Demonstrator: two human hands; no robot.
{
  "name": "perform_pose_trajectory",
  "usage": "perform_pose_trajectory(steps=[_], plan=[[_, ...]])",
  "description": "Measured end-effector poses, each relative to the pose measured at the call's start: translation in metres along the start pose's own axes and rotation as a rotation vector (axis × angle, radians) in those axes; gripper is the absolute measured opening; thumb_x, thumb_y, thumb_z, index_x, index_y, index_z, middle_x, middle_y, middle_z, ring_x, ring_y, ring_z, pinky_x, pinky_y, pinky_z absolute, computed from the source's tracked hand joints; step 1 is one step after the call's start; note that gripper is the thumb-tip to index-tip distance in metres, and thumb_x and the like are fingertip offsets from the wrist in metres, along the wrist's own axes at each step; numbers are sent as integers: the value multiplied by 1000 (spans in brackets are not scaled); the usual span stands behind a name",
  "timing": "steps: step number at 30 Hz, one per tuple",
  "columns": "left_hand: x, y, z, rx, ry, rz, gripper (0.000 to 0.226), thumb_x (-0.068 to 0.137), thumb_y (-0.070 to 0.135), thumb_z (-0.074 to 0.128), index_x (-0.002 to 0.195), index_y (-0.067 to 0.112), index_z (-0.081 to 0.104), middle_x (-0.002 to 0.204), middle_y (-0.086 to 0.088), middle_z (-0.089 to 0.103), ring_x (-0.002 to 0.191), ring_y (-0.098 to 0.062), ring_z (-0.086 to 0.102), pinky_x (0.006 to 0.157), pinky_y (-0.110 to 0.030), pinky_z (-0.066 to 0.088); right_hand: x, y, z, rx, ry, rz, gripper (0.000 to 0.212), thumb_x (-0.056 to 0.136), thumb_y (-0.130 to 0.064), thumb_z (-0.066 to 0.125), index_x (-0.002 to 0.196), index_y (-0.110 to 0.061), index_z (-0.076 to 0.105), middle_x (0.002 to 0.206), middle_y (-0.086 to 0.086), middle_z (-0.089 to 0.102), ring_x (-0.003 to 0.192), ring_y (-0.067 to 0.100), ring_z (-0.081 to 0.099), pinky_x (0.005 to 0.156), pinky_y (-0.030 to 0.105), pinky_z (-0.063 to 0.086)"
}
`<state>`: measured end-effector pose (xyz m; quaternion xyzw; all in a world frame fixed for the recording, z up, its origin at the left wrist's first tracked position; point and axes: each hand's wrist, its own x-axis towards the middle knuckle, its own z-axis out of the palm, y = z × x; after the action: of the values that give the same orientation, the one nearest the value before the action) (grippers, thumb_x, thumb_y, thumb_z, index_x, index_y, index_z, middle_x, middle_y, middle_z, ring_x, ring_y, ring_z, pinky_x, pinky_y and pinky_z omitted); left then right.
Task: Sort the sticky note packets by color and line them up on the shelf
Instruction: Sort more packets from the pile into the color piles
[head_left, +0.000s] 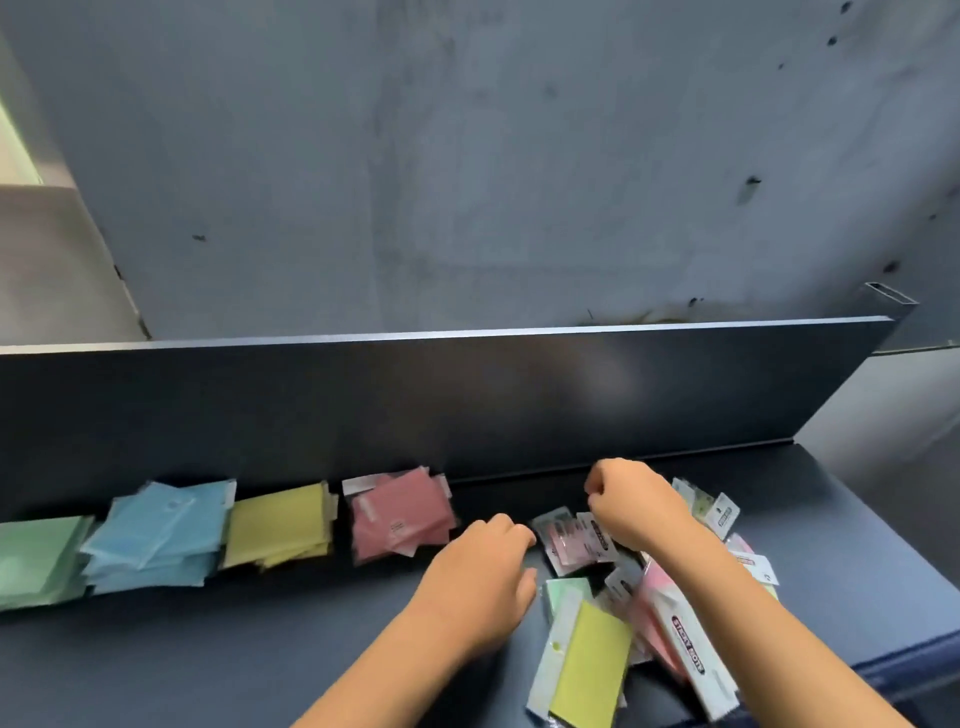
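Observation:
Four sorted piles of sticky note packets lie in a row along the shelf's back wall: green (36, 558), blue (156, 535), yellow (280, 527) and pink (397, 514). A mixed heap (670, 623) of packets lies at the right, with a yellow-green packet (589, 665) at its near edge and a pale pink packet (563, 540) at its far left. My left hand (480, 577) hovers with loosely curled fingers just left of the heap and holds nothing I can see. My right hand (631, 504) is curled over the heap's far side; its fingertips are hidden.
The dark blue shelf (260, 649) has a tall back panel (467, 395) and a front lip at the right. Behind it stands a grey stained wall. Bare shelf surface lies in front of the sorted piles.

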<state>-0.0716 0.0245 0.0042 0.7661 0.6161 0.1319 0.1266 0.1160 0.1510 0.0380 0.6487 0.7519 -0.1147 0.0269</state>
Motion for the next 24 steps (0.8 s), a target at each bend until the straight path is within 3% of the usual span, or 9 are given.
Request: perform_pose_trajectory(steps=[2, 4, 8, 9, 12, 15, 17, 21, 24], plan=[[23, 24, 13, -6, 0, -27, 34, 97, 35, 43, 125, 21, 55, 122, 1, 54, 109, -24, 55, 89, -43, 51, 8, 29, -3, 14, -3, -5, 39, 84, -15, 47, 108, -33, 72, 112, -4, 71, 101, 26, 67, 80, 34, 57], [43, 40, 22, -2, -21, -71, 34, 96, 35, 44, 124, 21, 56, 123, 2, 54, 109, -24, 55, 87, -43, 52, 16, 53, -7, -2, -10, -9, 39, 83, -13, 48, 108, -30, 72, 112, -3, 70, 99, 26, 67, 76, 32, 54], [76, 54, 37, 128, -121, -167, 42, 92, 43, 53, 127, 19, 60, 125, -1, 57, 115, -27, 53, 88, -41, 53, 29, 94, -12, -12, -73, -62, 21, 74, -34, 54, 76, -15, 61, 78, 6, 62, 74, 29, 62, 59, 32, 43], [81, 56, 39, 144, -124, -194, 42, 91, 45, 55, 124, 20, 61, 123, 0, 58, 114, -26, 53, 86, -40, 53, 30, 100, -12, -14, -119, -87, 27, 76, -45, 58, 78, -18, 61, 83, 3, 59, 80, 26, 60, 62, 33, 45], [90, 62, 43, 160, -121, -253, 43, 84, 50, 60, 118, 24, 63, 116, 3, 57, 113, -24, 54, 83, -38, 53, 30, 104, -10, -82, -165, -132, 68, 72, -73, 71, 118, -23, 65, 121, 3, 54, 116, 26, 52, 84, 39, 52], [93, 63, 43, 170, -128, -264, 51, 81, 54, 66, 123, 25, 62, 118, 3, 54, 113, -23, 52, 85, -39, 54, 32, 100, -7, -146, -128, -165, 84, 62, -77, 78, 123, -21, 61, 127, 3, 53, 120, 27, 51, 92, 41, 54], [93, 61, 41, 153, -133, -266, 54, 81, 57, 66, 125, 26, 63, 120, 4, 54, 115, -22, 51, 88, -40, 54, 36, 99, -6, -189, -100, -207, 69, 68, -71, 79, 114, -21, 64, 117, 1, 58, 112, 26, 55, 85, 39, 53], [91, 49, 36, 23, -151, -265, 62, 81, 70, 55, 125, 29, 66, 124, 6, 56, 116, -21, 53, 98, -38, 50, 43, 106, -19, -88, -139, -274, 36, 76, -56, 66, 91, -24, 68, 84, -6, 69, 79, 18, 67, 60, 31, 48], [89, 47, 33, -6, -171, -274, 60, 79, 66, 55, 125, 30, 66, 127, 7, 55, 118, -20, 53, 101, -38, 49, 46, 109, -30, -33, -159, -302, 22, 82, -44, 58, 83, -23, 65, 76, -2, 69, 68, 17, 66, 55, 32, 46]])
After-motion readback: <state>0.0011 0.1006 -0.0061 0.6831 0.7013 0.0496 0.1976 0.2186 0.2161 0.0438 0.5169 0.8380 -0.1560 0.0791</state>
